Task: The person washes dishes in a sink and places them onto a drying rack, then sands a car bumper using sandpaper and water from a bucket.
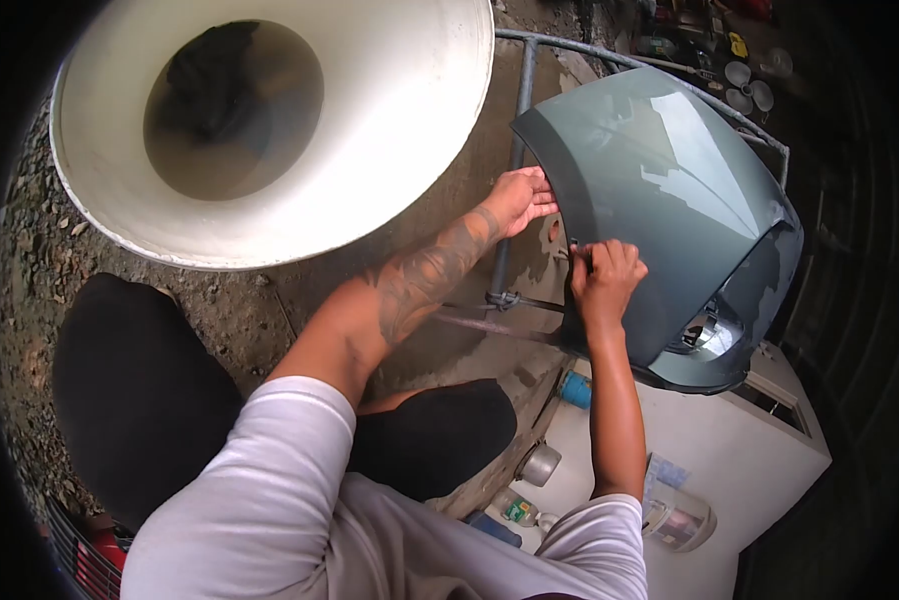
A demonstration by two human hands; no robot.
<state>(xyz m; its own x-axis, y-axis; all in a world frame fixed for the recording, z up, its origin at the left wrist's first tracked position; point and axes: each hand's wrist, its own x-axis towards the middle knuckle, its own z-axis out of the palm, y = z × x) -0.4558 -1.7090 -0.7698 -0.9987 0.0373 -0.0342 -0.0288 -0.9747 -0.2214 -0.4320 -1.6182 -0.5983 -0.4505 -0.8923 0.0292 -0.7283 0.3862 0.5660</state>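
A glossy grey-green curved panel (629,180) with a dark edge rests on a metal pipe frame (526,95). My left hand (524,200) is at the panel's near edge, palm partly turned up, its fingers closed against the rim with the tips partly hidden. Lower along the same edge, my right hand (606,275) is closed in a pinch on a small dark piece (573,246) at the rim. What that piece is cannot be made out. A lamp-like clear part (706,335) sits in the panel's lower right.
A big white tub (399,120) holding murky water stands at the upper left. A white surface (769,480) at the lower right bears a clear container (681,522), a metal pot (540,464), a blue can (575,389) and a bottle (514,507). Gravelly ground (34,290) lies left.
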